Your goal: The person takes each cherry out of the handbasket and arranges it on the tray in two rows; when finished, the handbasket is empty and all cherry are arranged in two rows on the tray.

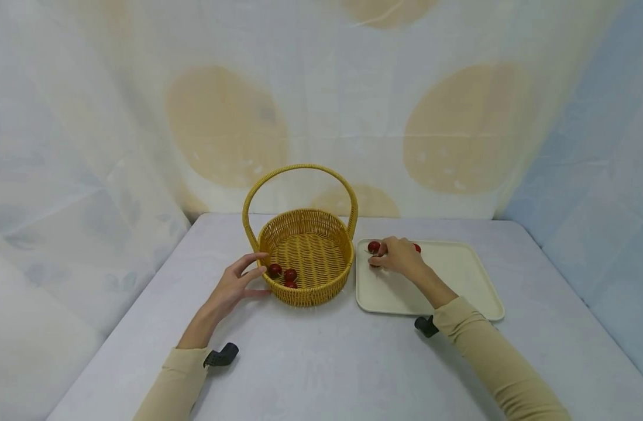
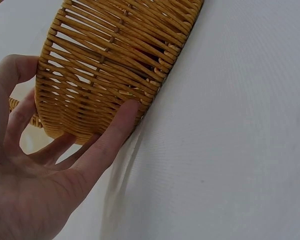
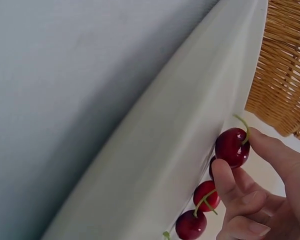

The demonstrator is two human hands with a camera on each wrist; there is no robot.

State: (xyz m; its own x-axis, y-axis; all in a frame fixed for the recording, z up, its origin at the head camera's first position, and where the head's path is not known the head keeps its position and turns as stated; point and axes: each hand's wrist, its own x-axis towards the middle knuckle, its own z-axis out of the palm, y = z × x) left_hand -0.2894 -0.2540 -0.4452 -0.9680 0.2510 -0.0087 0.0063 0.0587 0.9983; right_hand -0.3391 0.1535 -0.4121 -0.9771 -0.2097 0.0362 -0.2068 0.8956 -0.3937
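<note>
One yellow woven basket point(image 1: 305, 297) with one tall handle point(image 1: 300, 166) is seen standing upright on the tabletop point(image 1: 310, 368). Just beside it, on the person's right side, one white tray point(image 1: 458, 283) is laid flat.

By the left hand point(image 1: 231, 286) the basket is held at its near left side: the fingers point(image 2: 26, 67) are bent over the rim, and the thumb point(image 2: 115, 129) is pressed on the outer wall. Inside the basket, three red cherries point(image 1: 290, 275) can be counted, gathered close to this hand.

Over the far left part of the tray, one dark red cherry point(image 3: 232, 148) with one green stem point(image 3: 246, 127) is pinched between the thumb and the fingers of the right hand point(image 1: 403, 257). In the right wrist view, three other cherries point(image 3: 191, 225) are seen near it at the tray, one of them mostly hidden behind the pinched one. Whether more are covered by the hand cannot be told.

Both forearms are covered by two beige sleeves point(image 1: 492, 359). Behind the tabletop, one pale curtain point(image 1: 342, 99) is hung, on which large orange round patches are printed.
</note>
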